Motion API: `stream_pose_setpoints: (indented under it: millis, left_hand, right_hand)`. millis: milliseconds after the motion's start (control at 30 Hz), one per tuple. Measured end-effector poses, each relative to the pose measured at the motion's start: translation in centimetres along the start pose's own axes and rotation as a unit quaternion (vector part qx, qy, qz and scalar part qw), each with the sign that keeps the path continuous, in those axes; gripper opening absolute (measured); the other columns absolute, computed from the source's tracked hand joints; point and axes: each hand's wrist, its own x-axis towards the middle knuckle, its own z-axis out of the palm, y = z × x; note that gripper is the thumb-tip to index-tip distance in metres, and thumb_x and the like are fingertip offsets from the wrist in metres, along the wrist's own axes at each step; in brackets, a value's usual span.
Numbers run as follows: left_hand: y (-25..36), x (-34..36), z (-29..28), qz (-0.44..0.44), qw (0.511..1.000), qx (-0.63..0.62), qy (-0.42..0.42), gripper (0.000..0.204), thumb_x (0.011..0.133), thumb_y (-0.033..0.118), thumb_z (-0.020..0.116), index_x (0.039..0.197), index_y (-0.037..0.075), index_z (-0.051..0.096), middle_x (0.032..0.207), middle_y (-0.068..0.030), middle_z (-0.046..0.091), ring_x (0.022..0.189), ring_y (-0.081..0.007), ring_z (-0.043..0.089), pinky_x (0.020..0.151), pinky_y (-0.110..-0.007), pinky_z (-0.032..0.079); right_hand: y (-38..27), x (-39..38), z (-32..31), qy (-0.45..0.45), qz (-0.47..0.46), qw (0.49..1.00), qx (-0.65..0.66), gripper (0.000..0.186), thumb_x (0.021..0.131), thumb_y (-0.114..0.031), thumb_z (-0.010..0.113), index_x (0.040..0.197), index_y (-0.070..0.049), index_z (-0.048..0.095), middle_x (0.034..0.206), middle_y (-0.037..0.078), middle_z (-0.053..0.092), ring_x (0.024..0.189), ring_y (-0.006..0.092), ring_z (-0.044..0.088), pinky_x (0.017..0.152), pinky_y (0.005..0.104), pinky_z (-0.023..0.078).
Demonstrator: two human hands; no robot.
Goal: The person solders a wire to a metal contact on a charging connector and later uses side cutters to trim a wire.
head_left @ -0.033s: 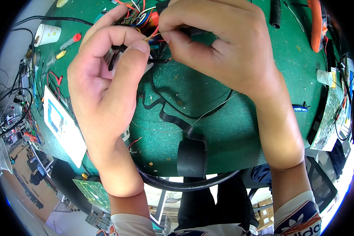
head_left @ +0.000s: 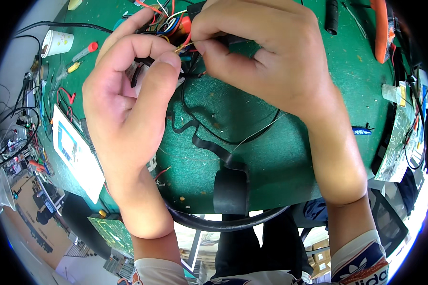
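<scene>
At the far side of the table, my left hand [head_left: 128, 104] pinches a thin copper-coloured wire [head_left: 181, 47] between thumb and forefinger. The thumb and forefinger of my right hand [head_left: 276, 61] close on the same wire just to the right. Behind the fingertips lies a tangle of coloured wires [head_left: 170, 23], partly hidden by both hands. A black cable [head_left: 191, 75] with a bare end shows below the pinch. Nearer me, a roll of black tape [head_left: 231, 191] has a loose wavy strip [head_left: 210, 146] trailing toward my left hand.
The table [head_left: 280, 166] is green. On the left are a paper cup [head_left: 58, 42], a red-capped tube [head_left: 84, 51] and a white sheet [head_left: 76, 149]. To the right are a blue cable tie-like piece [head_left: 362, 130] and an orange-and-black tool [head_left: 383, 33]. A circuit board [head_left: 111, 232] sits lower left.
</scene>
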Motion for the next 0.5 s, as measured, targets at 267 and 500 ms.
stream_pose_setpoints:
  millis: [267, 500]
  left_hand:
    - [0.8, -0.2, 0.5, -0.001, 1.000, 0.011, 0.000, 0.018, 0.091, 0.005, 0.060, 0.102, -0.006, 0.068, 0.138, -0.0232, 0.055, 0.125, -0.0230, 0.054, 0.104, -0.036, 0.040]
    - [0.1, -0.6, 0.2, -0.012, 0.999, 0.022, -0.022, 0.016, 0.096, 0.000, 0.058, 0.107, -0.007, 0.066, 0.145, -0.0183, 0.049, 0.119, -0.0195, 0.057, 0.100, -0.033, 0.045]
  right_hand:
    - [0.1, 0.0, -0.1, -0.014, -0.003, 1.000, 0.013, 0.018, 0.071, 0.006, 0.070, 0.086, -0.002, 0.063, 0.084, 0.011, 0.062, 0.071, 0.0289, 0.061, 0.062, 0.0331, 0.051]
    - [-0.8, 0.3, 0.3, -0.060, 0.071, 0.996, -0.015, 0.010, 0.072, -0.011, 0.067, 0.078, -0.002, 0.065, 0.073, 0.013, 0.064, 0.078, 0.0325, 0.065, 0.069, 0.0423, 0.052]
